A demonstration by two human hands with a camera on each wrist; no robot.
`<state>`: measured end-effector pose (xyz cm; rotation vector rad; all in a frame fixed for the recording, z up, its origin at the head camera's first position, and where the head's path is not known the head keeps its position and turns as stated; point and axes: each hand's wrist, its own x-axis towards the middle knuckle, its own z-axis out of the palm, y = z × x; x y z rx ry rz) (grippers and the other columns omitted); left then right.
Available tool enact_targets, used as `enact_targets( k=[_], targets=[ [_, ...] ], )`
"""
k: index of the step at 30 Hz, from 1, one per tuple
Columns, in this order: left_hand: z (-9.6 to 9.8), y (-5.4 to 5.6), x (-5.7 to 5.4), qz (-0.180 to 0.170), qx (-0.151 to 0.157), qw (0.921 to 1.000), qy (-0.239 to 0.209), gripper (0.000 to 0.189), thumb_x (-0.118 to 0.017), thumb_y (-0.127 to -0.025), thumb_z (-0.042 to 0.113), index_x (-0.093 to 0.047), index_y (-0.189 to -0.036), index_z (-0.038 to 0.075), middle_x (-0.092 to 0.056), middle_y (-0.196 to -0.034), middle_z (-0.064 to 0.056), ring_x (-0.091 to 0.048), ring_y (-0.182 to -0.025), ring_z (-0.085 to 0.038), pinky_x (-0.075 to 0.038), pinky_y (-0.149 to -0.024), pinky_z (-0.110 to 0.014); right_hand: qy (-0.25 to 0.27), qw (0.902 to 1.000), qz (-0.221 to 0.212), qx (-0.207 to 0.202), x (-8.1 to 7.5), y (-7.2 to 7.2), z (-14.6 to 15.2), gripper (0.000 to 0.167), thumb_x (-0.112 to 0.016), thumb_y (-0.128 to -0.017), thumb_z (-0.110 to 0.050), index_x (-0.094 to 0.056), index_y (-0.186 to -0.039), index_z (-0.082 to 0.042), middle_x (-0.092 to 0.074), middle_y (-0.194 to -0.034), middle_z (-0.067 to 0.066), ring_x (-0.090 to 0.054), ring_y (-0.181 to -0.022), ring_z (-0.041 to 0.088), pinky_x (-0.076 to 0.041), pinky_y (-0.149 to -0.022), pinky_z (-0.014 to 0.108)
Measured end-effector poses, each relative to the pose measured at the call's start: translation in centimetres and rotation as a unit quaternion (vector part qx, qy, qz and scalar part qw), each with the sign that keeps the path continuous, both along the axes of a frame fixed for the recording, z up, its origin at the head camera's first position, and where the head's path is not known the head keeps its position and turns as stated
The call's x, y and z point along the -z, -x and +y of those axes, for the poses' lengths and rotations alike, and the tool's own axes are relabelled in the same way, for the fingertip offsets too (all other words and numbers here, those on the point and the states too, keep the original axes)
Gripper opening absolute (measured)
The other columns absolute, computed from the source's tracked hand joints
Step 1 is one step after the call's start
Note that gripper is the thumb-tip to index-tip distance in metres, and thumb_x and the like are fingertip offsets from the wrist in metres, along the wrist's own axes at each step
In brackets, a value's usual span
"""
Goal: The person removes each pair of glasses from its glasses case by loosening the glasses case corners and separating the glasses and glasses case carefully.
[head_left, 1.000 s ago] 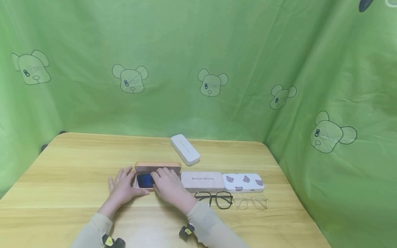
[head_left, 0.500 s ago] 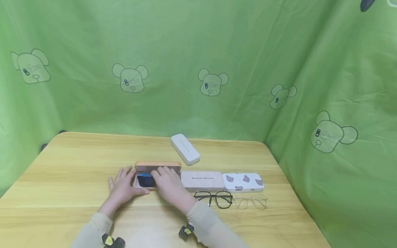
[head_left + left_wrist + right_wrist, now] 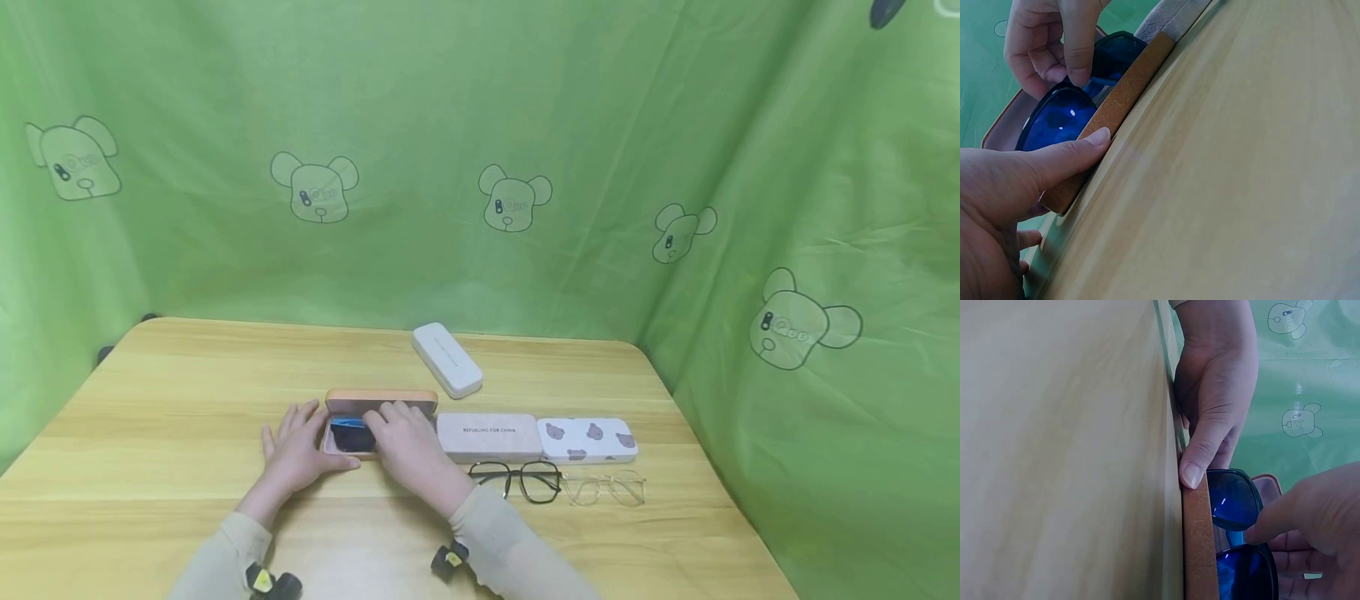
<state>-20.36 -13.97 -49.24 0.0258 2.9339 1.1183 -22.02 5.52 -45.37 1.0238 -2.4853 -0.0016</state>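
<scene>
A brown glasses case (image 3: 381,395) with its lid raised sits in front of the person. Inside its opening, sunglasses (image 3: 1057,122) with a dark frame and blue lenses stand tilted up, lenses toward the front wall. My right hand (image 3: 411,450) pinches them at the bridge between thumb and fingers. My left hand (image 3: 296,454) holds the case by its left end, thumb (image 3: 1072,159) pressed on the front wall and fingers round the side. A bright blue strip (image 3: 1235,537) shows behind the bridge. In the head view, the right hand hides the right half of the sunglasses.
To the right stand a pale case (image 3: 489,433) with printed lettering and a white bear-print case (image 3: 587,440). Black-framed glasses (image 3: 542,483) and thin clear glasses (image 3: 606,488) lie in front of them. Another white case (image 3: 447,360) lies farther back on the wooden table (image 3: 225,358).
The sunglasses have tipped more upright, so their visible lens looks darker and a bright blue strip shows behind it. The right hand has shifted slightly; the left hand keeps its hold.
</scene>
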Motion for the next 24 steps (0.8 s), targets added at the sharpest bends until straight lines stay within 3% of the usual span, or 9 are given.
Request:
enact_targets(
  k=[13, 24],
  targets=[
    [0.1, 0.1, 0.0, 0.0, -0.001, 1.0, -0.009, 0.106, -0.085, -0.062, 0.052, -0.041, -0.145, 0.004, -0.024, -0.156, -0.028, -0.004, -0.145, -0.053, 0.015, -0.109, -0.075, 0.012, 0.9995, -0.026, -0.014, -1.5, -0.1, 0.6, 0.028, -0.075, -0.079, -0.016, -0.066, -0.105, -0.014, -0.068, -0.091, -0.003, -0.063, -0.085, 0.012, -0.053, -0.076, 0.024],
    [0.2, -0.2, -0.3, -0.007, 0.001, 0.9999, -0.008, 0.105, -0.086, -0.062, 0.05, -0.041, -0.145, 0.004, -0.024, -0.156, -0.027, -0.004, -0.145, -0.052, 0.014, -0.109, -0.075, 0.018, 0.999, -0.025, -0.031, -2.2, -0.3, 0.8, 0.022, -0.074, -0.078, -0.015, -0.067, -0.099, -0.014, -0.07, -0.09, -0.003, -0.065, -0.084, 0.012, -0.055, -0.079, 0.025]
  ],
)
